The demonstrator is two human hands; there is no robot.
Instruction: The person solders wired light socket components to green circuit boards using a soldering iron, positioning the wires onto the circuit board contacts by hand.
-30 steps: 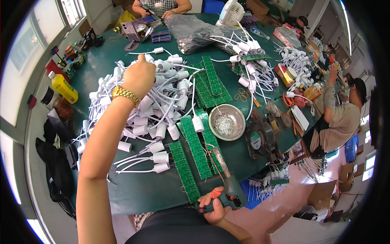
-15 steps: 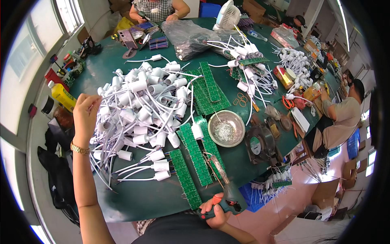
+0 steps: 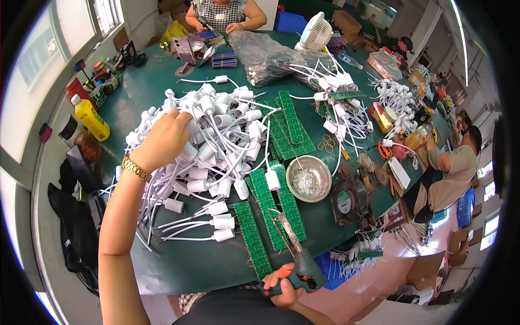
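A large heap of white lamp holders with white cables (image 3: 222, 157) covers the left middle of the table. My left hand (image 3: 165, 138), with a gold watch at the wrist, reaches over its left side. The fingers are curled down at the heap, and what lies between them is hidden. Low in the centre, my right hand (image 3: 284, 287) is wrapped round the handle of a green soldering gun (image 3: 307, 268). Its metal tip points up-left over a green circuit board (image 3: 273, 230). To the left, three lamp holders (image 3: 222, 222) lie against another narrow circuit board (image 3: 253, 238).
A metal bowl (image 3: 309, 196) with silvery bits stands right of the boards, beside a black fan (image 3: 349, 201). More circuit boards (image 3: 284, 130) lie behind. A yellow bottle (image 3: 91, 118) stands at the left edge. People (image 3: 227, 16) sit at the far side and on the right.
My left hand has moved right and down from beside the heap to over it, its fingers now lower. The view has shifted slightly. My right hand still grips the soldering gun.
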